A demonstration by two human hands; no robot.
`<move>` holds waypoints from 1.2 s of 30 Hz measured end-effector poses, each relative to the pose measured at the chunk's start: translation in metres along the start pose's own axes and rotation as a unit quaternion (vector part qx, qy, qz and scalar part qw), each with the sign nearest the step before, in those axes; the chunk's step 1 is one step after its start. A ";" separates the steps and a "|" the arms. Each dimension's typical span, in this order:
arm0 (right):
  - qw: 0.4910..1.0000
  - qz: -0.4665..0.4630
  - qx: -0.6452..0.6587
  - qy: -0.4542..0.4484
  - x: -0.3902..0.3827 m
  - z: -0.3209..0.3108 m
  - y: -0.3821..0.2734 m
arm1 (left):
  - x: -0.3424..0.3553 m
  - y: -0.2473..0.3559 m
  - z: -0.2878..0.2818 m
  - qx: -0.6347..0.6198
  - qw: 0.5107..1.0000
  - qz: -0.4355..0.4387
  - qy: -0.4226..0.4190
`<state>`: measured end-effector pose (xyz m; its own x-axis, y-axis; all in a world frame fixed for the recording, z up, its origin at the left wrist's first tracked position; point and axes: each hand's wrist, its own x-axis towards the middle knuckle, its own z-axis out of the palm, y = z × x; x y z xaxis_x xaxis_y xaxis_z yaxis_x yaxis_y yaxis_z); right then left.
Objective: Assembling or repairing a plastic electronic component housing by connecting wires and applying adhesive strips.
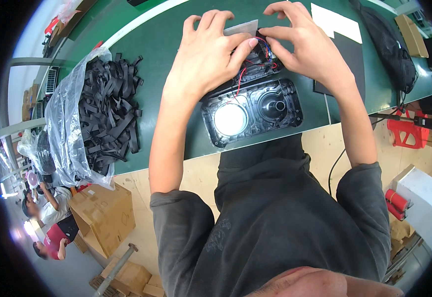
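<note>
My left hand is closed about a thin grey plate, its curled fingers behind it and its index finger and thumb in front. Beneath the fingertips lies a black plastic housing part with red and blue wires. My right hand reaches in from the other side, thumb and index tips close together by the wires; what they pinch is too small to tell. Nearer me rests an open black casing half. It has a bright white round disc on the left and a black ring-shaped recess on the right. A red wire links the two parts.
A clear plastic bag spills black straps on the green table's left. White sheets and a black panel lie right, beside a black bag. A cardboard box, red stool and two people are beyond.
</note>
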<state>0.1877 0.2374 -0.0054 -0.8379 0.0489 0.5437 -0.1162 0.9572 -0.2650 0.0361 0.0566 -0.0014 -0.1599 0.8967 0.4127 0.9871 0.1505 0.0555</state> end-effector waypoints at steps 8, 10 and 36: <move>0.996 -0.068 -0.011 -0.047 -0.001 -0.005 0.003 | 0.022 0.007 0.004 0.023 0.997 -0.006 -0.079; 0.995 -0.070 -0.004 -0.068 0.000 -0.004 0.006 | 0.028 0.007 0.011 0.016 0.996 -0.005 -0.085; 0.995 -0.029 -0.004 -0.099 0.003 0.008 -0.002 | -0.142 -0.017 -0.045 -0.020 0.988 -0.058 0.144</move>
<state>0.1812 0.2334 -0.0096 -0.9184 -0.0631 0.3906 -0.1643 0.9589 -0.2313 0.0424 -0.0920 -0.0200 -0.2681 0.7183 0.6420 0.9628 0.2236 0.1518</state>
